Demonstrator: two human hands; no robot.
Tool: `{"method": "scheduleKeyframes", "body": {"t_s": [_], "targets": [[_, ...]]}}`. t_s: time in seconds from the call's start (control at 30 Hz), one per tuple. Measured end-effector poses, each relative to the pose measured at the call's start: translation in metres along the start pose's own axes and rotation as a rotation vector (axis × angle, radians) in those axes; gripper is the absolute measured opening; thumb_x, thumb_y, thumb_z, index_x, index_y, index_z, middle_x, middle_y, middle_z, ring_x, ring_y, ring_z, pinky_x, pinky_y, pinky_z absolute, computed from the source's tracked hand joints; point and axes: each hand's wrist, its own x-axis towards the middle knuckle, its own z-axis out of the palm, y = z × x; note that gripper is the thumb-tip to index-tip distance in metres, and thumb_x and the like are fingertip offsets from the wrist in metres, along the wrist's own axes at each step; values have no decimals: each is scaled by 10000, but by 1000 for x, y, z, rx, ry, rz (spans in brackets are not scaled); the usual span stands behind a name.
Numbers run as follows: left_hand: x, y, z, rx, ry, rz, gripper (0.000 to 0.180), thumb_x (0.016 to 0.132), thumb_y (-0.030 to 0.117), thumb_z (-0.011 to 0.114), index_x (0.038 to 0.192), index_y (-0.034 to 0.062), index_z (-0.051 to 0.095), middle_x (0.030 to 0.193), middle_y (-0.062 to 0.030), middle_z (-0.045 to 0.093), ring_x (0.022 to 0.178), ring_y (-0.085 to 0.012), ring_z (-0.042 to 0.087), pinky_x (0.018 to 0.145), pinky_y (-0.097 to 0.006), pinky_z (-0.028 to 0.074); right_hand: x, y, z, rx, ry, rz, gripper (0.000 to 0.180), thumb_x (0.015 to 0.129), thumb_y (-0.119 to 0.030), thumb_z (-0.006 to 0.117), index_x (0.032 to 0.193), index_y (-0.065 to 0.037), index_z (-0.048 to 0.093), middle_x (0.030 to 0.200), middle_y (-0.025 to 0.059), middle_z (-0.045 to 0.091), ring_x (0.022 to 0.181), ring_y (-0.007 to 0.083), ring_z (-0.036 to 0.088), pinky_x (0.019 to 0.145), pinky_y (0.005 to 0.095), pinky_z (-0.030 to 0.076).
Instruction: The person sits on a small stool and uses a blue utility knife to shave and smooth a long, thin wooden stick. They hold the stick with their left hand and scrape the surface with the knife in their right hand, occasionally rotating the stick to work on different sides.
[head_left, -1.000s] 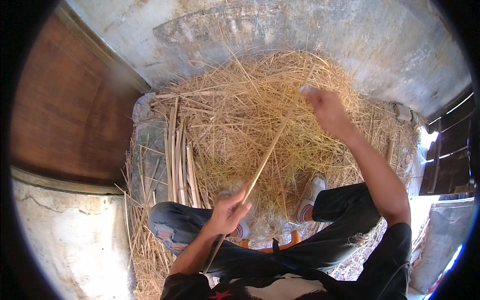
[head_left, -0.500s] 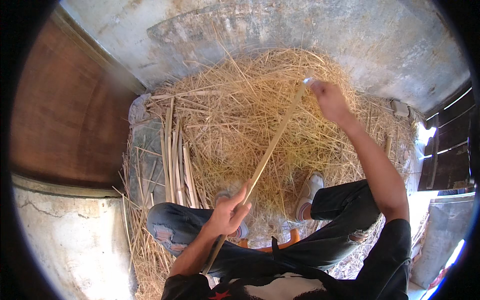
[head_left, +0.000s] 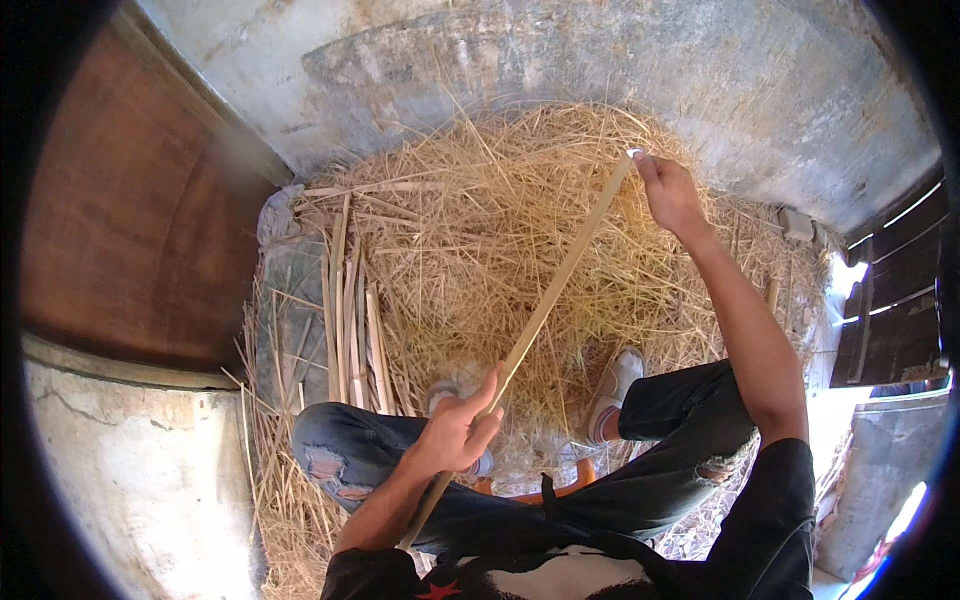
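Left hand point(head_left: 458, 432) gripping cane point(head_left: 545, 310) low, right hand point(head_left: 668, 192) pinching its far tip, straw point(head_left: 480, 240) heap beneath, split strips point(head_left: 350, 320) lying left

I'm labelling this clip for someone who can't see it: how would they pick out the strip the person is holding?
Find the big straw pile against the grey wall. A long pale cane strip runs slantwise above it, from the left hand near the knees up to the right hand. Unlike the shorter strips lying flat at the pile's left edge, it is lifted and held at both ends.
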Motion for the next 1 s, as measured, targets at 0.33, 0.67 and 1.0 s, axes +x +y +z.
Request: {"method": "scheduleKeyframes", "body": {"t_s": [0.33, 0.67, 1.0], "targets": [[0, -4, -5, 54, 75, 2, 642, 893, 39, 655, 1478, -100, 428, 575, -102, 424, 436, -200, 496, 466, -335, 387, -26, -38, 9, 69, -36, -61, 467, 1088, -407, 413, 1159, -56, 711, 772, 201, 687, 703, 350, 685, 706, 494, 553], [-4, -10, -9, -167, 184, -222, 606, 925, -27, 635, 1495, -76, 434, 738, -20, 519, 590, -53, 446, 530, -245, 384, -115, -91, 70, -32, -199, -549, 434, 1080, -413, 450, 1034, -54, 689, 713, 209, 640, 633, 388, 649, 602, 471, 513], [-9, -16, -5, -442, 172, -262, 613, 978, -43, 577, 1557, -14, 377, 790, 59, 468, 590, -17, 377, 517, -231, 302, -129, -110, 59, -69, -350, -444, 363, 1072, -380, 454, 1104, -113, 699, 755, 187, 683, 712, 408, 686, 655, 531, 539]]}}
